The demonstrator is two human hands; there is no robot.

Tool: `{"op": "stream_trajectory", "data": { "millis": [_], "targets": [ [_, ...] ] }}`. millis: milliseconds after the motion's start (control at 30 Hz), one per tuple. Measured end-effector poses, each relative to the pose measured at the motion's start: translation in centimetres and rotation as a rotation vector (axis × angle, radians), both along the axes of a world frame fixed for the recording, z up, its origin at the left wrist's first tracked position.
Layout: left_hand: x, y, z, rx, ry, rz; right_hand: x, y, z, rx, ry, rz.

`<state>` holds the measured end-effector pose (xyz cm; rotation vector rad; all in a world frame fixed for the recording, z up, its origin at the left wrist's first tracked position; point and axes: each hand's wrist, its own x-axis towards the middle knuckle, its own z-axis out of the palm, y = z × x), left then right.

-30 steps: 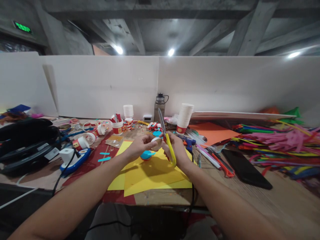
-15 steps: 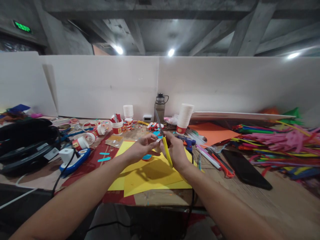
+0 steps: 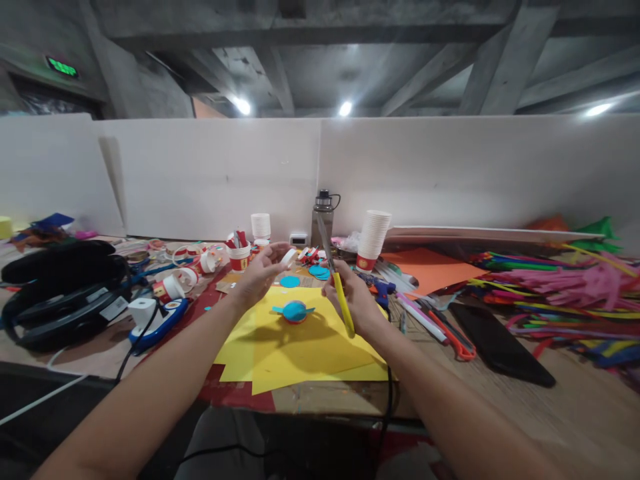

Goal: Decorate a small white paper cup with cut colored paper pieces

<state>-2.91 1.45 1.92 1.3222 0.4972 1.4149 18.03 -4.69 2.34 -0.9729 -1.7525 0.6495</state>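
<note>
My left hand (image 3: 261, 272) is raised over the back of the yellow paper (image 3: 315, 363), fingers closed on a narrow white roll (image 3: 289, 257) that looks like tape. In my right hand (image 3: 354, 297) is a pair of scissors (image 3: 343, 303) with yellow handles, blades pointing up and away. Below and between the hands, a small round blue-topped piece (image 3: 295, 311) with a red lower edge sits on the yellow paper. Blue strips stick out from its two sides. Behind it lie a blue paper disc (image 3: 289, 282) and several more blue discs (image 3: 319, 272).
Stacked paper cups (image 3: 374, 233) and a bottle (image 3: 323, 217) stand at the back. On the right lie a blue glue gun (image 3: 384, 288), a red-handled cutter (image 3: 457, 341), a phone (image 3: 500, 343) and pipe cleaners (image 3: 560, 287). A blue-and-white power strip (image 3: 163, 327) and black headphones case (image 3: 60, 300) are left.
My hands, close together before, have moved apart. The left has gone back and left with the white roll; the right keeps the scissors. The blue-topped piece is now uncovered.
</note>
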Motion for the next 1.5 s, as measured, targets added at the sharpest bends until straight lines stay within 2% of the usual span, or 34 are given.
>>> {"op": "stream_trajectory", "data": {
  "millis": [167,367,567,733,1033,1267,1500],
  "targets": [
    [-0.7,0.4,0.2,0.039,-0.037,0.001,0.1,-0.3,-0.2,-0.236,-0.095,-0.046],
    [-0.7,0.6,0.0,-0.024,-0.089,-0.071,0.3,-0.5,0.0,-0.219,-0.263,0.045],
    [-0.5,0.4,-0.2,-0.065,-0.117,-0.152,0.2,-1.2,0.7,-0.27,-0.293,0.089],
    [-0.5,0.2,-0.6,-0.142,-0.073,-0.235,0.1,-1.2,0.7,-0.302,-0.251,0.132],
    [-0.2,0.5,-0.9,-0.099,-0.067,-0.137,0.1,-1.0,0.1,-0.321,-0.243,0.134],
    [-0.6,0.7,-0.6,0.06,-0.035,-0.098,0.0,-1.5,0.5,-0.344,-0.221,0.121],
    [-0.5,0.6,-0.4,0.072,0.006,-0.042,-0.1,-1.7,0.8,-0.37,-0.238,0.113]
  ]
}}
